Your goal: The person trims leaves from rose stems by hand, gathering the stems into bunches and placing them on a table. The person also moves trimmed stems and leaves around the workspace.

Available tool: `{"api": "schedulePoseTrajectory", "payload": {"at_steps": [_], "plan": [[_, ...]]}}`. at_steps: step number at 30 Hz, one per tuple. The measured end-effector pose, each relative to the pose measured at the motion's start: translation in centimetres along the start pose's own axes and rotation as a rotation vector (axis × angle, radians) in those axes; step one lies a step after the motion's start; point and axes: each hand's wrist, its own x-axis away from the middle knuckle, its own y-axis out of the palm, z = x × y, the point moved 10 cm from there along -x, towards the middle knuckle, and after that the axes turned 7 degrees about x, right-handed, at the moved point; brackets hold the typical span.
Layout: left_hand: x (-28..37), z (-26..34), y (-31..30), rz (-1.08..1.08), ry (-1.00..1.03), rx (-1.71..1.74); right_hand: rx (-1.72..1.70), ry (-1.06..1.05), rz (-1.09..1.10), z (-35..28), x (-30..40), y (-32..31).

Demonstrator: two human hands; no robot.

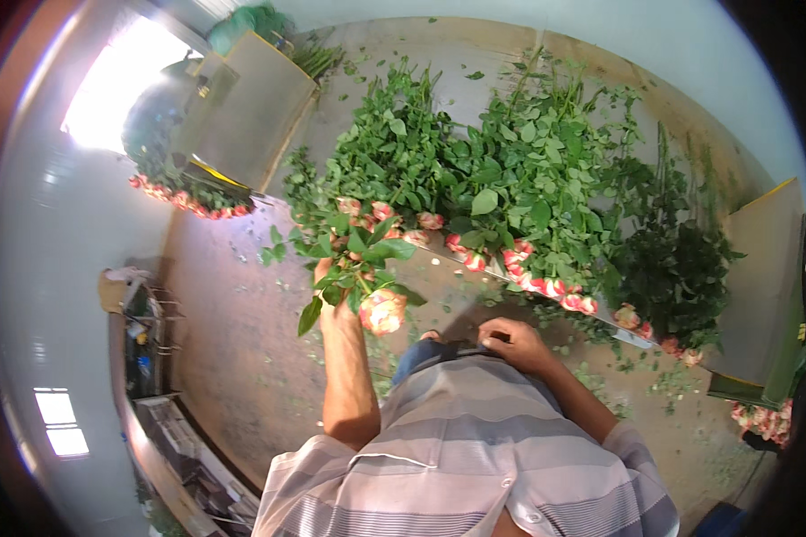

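My left hand [330, 299] reaches forward, mostly hidden behind leaves, and grips a leafy rose stem. Its large peach-and-pink bloom [383, 311] hangs toward me, just right of my wrist. Close beyond that hand, more pink roses [383, 211] lie at the table's near edge; whether any of them are also in my grasp is hard to tell. My right hand [518, 344] rests in front of my waist, fingers loosely curled, with a gap beside the thumb and nothing seen in it. Cut roses with dense green foliage [530, 154] are heaped ahead, blooms toward me.
The roses lie on a grey worktable [376, 64]. Upright panels stand at its left [248, 114] and right [759, 282], with rose bunches beyond them [195, 201] [762, 419]. Fallen leaves litter the floor [242, 335]. A shelf unit [154, 342] stands at the left wall.
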Motion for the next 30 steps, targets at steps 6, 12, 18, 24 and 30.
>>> {"api": "schedulePoseTrajectory", "payload": {"at_steps": [6, 12, 18, 24, 30], "plan": [[-3.0, 2.3, 1.9, -0.062, 0.271, 0.093, -0.002, -0.015, 0.090, -0.5, 0.1, -1.4], [-5.9, 4.5, 4.0, -0.143, 0.308, 0.029, -0.116, 0.071, 0.120, 2.9, -1.0, -1.1], [-10.5, 8.5, 4.3, -0.131, 0.362, -0.143, -0.176, 0.125, 0.171, 1.8, -2.4, -1.9], [-17.8, 21.7, 10.4, 0.081, 0.560, -1.443, -0.196, 0.223, 0.295, 3.2, -3.6, -2.3], [-24.5, 29.1, 13.5, 0.132, 1.096, -2.262, -0.299, 0.361, 0.415, 2.2, -5.5, -0.6]]}}
